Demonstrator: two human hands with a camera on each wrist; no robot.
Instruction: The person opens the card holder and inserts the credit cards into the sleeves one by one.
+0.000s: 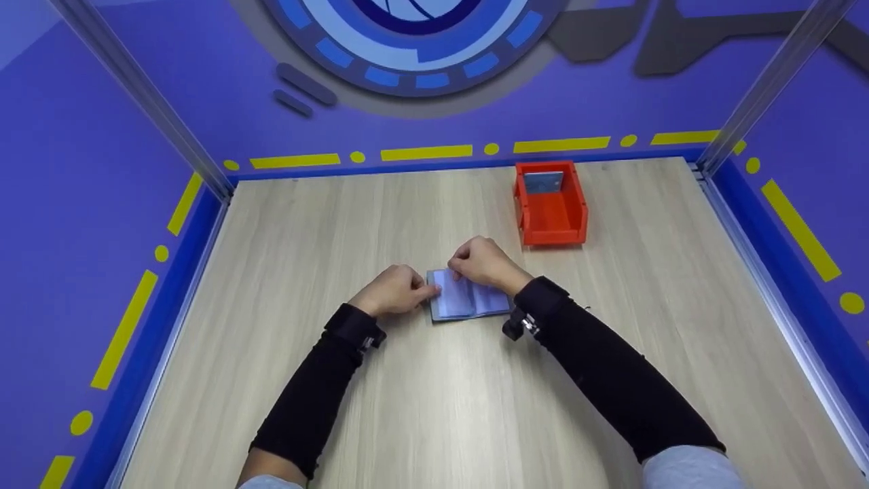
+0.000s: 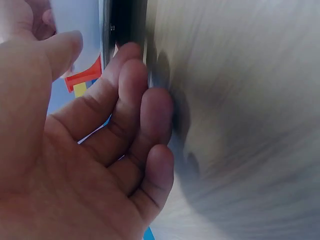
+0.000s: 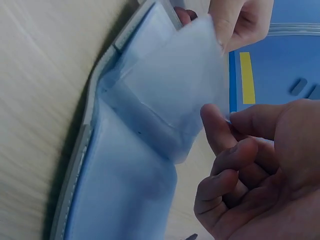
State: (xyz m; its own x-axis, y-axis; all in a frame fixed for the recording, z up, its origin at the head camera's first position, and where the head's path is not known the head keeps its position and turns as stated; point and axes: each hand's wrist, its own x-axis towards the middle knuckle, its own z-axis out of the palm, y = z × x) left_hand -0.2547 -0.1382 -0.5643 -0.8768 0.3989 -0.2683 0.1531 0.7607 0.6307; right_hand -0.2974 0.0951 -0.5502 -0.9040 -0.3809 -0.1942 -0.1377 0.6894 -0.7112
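Note:
A small card holder [image 1: 453,300] with a grey stitched cover and clear plastic sleeves lies spread open on the table before me. My left hand [image 1: 392,292] grips its left edge, with the thumb on the sleeve side and the fingertips by the cover near the tabletop in the left wrist view. At the upper part of the holder, my right hand [image 1: 483,261] pinches the edge of one clear sleeve [image 3: 170,75] between thumb and index finger. That sleeve stands lifted at an angle from the others in the right wrist view. Its remaining fingers are loosely curled.
An orange-red plastic bin [image 1: 553,238] stands at the back right of the wooden table [image 1: 326,231], with a flat grey-blue card-like piece [image 1: 543,182] leaning at its rear. Blue printed walls [image 1: 434,122] with yellow marks border the back and sides.

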